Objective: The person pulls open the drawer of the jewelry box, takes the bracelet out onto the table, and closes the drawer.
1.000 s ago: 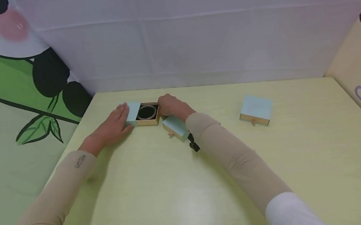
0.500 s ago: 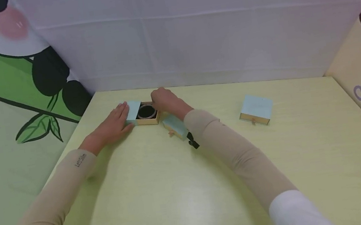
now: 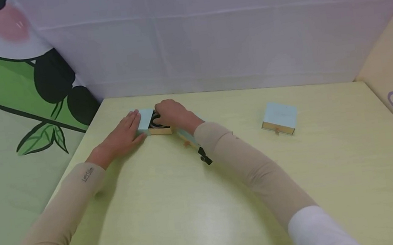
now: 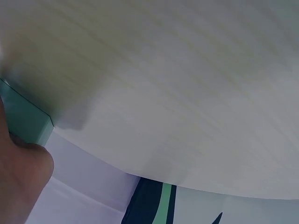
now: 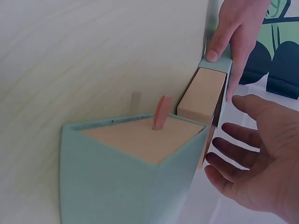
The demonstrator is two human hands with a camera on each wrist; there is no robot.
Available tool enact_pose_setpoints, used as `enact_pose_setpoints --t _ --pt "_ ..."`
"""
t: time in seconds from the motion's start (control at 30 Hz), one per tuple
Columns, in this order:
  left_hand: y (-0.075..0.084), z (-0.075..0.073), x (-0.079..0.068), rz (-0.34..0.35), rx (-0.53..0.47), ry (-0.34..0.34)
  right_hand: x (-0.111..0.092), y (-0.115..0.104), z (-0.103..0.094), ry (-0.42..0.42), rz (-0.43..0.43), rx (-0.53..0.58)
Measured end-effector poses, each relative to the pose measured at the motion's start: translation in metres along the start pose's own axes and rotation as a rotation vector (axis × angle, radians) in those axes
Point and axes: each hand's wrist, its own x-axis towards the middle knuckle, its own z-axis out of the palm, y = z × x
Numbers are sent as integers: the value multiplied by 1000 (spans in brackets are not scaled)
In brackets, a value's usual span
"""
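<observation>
In the head view, my left hand (image 3: 121, 136) rests flat on a light blue box sleeve (image 3: 146, 120), straight fingers on top and thumb by its front. From this sleeve a tan drawer (image 3: 161, 131) is slid out; the right wrist view shows it beside the left thumb. A grey bangle-like ring lies on the drawer's black bottom, mostly hidden by my right hand (image 3: 173, 113). In the right wrist view that hand (image 5: 266, 154) is relaxed, its fingers loosely bent and spread at the drawer's side. I see nothing between them.
A second light blue box (image 5: 112, 172) with a pink tab (image 5: 162, 112) stands close by, partly under the right forearm in the head view. A third blue box (image 3: 280, 117) sits farther right on the pale yellow table (image 3: 178, 208). A white cloth wall rises behind.
My right hand has moved left from the drawer's right end, lifting briefly, and now covers the ring and much of the drawer. The left hand has stayed on the sleeve.
</observation>
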Motion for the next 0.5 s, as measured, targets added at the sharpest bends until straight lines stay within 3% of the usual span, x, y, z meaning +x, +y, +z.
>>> enact_pose_setpoints --t 0.33,0.5 --pt "2 -4 1 17 -15 13 8 -12 0 -10 -40 -30" --pt "4 -5 1 24 -10 5 11 -18 3 -39 -5 -85"
